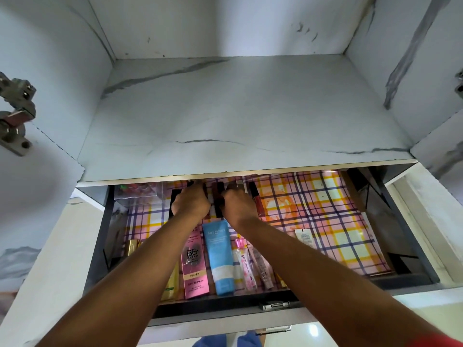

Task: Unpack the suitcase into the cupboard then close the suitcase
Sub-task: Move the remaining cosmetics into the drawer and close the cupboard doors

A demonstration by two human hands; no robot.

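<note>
Both of my hands reach deep into an open cupboard drawer (100,246) lined with pink and yellow checked paper. My left hand (191,202) curls over a flat black case (175,196) at the back. Beside it, my right hand (238,202) is closed around small dark tubes (219,196) that look like lipsticks; its fingertips are hidden. A red lip gloss tube (258,201) lies just right of that hand. Nearer the front lie a pink BB cream box (194,266), a blue tube (220,256) and a small pink bottle (244,264). No suitcase is in view.
A bare marbled shelf (238,108) sits directly above the drawer, its front edge overhanging my hands. A clear plastic box (137,194) stands at the drawer's back left, a gold cap (132,246) at the left. Door hinges (15,113) jut from the left wall. A latch (274,305) sits on the drawer front.
</note>
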